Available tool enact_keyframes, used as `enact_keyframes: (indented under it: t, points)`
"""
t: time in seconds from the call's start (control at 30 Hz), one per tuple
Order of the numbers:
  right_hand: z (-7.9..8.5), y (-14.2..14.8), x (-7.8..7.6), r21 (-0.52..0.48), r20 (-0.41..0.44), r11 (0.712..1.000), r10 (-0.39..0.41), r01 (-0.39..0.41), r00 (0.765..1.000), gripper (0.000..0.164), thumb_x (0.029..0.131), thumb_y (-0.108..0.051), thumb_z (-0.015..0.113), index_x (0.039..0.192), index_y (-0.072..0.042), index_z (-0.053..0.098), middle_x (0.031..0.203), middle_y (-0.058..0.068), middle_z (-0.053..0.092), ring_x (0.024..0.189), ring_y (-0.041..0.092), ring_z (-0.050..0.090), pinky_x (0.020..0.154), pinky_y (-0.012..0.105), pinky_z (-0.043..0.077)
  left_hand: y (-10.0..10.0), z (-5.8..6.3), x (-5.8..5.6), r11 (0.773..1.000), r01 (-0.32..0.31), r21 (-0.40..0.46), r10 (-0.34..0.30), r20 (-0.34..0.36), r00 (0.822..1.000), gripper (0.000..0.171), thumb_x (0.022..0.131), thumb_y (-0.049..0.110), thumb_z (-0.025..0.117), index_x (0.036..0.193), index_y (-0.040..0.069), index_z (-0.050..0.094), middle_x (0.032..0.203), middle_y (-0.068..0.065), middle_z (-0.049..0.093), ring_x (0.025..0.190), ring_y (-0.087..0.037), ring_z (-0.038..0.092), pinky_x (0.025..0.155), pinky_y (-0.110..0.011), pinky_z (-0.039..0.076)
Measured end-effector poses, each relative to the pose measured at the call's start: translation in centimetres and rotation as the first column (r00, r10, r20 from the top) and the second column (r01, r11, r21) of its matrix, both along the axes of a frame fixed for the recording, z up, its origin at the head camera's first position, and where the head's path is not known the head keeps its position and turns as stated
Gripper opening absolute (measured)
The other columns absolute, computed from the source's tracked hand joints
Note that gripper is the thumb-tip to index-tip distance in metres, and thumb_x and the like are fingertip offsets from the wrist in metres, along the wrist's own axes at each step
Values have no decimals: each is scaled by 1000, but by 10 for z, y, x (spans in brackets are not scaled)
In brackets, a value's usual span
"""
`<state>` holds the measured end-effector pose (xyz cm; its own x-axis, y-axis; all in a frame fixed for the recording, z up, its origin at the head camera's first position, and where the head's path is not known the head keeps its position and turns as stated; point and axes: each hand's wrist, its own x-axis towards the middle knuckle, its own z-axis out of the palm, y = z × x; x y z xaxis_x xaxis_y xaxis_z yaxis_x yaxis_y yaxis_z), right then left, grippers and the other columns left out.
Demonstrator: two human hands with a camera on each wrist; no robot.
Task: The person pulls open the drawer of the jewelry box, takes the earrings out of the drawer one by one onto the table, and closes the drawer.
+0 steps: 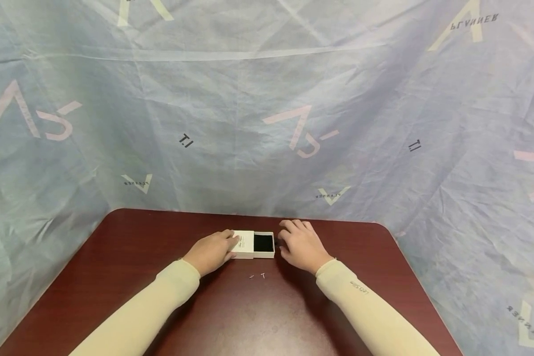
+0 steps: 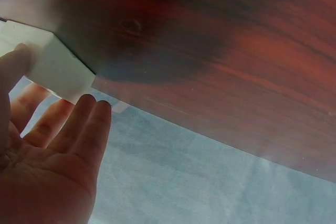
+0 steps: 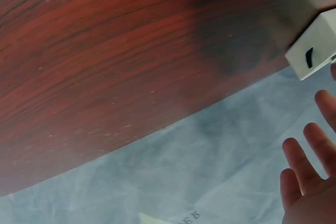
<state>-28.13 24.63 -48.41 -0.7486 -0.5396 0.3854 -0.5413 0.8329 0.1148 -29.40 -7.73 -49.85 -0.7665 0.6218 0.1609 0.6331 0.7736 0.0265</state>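
Note:
A small white drawer-style box point(image 1: 244, 242) lies on the table, its inner tray point(image 1: 263, 255) slid partway out to the right. Black lining point(image 1: 263, 243) shows inside the tray. My left hand point(image 1: 211, 251) holds the box's outer sleeve at its left end, thumb on the near side and fingers over the top and far side. Just off the tray's right end is my right hand point(image 1: 303, 244), its fingers loosely bent. A black pull tab point(image 3: 309, 57) shows on that end in the right wrist view; whether a fingertip touches the box is hidden.
Two tiny light-coloured pieces point(image 1: 262, 275) lie on the reddish-brown table point(image 1: 249, 316) in front of the box, too small to identify. A grey printed cloth point(image 1: 231, 123) hangs behind the table and along both sides.

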Motion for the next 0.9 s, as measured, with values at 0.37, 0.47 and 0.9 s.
enact_keyframes:
  t: [0.37, 0.47, 0.9]
  points:
    - [-13, -2, -8, 21, 59, 999, -32, 31, 998, 8, 101, -25, 93, 108, -20, 90, 146, 8, 77, 134, 34, 71, 112, 55, 57, 1, 3, 2, 1000, 5, 25, -5, 16, 1000, 51, 113, 29, 84, 158, 7, 74, 152, -20, 76, 135, -38, 80, 111, -51, 70]
    - [-14, -6, -8, 21, 48, 999, -26, 25, 999, 8, 101, -26, 94, 106, -21, 90, 143, 7, 78, 132, 33, 71, 110, 54, 57, 0, 1, 3, 1000, 10, 16, -11, 5, 1000, 51, 113, 29, 83, 158, 7, 75, 151, -20, 76, 134, -36, 80, 110, -50, 70]
    - [-17, -16, -12, 43, 11, 999, -28, 28, 1000, 6, 98, -23, 94, 97, -21, 88, 135, 4, 79, 123, 30, 72, 106, 51, 57, 0, -1, 0, 1000, -2, 9, 2, 16, 1000, 52, 113, 29, 83, 159, 7, 74, 156, -21, 75, 137, -38, 80, 113, -52, 69]
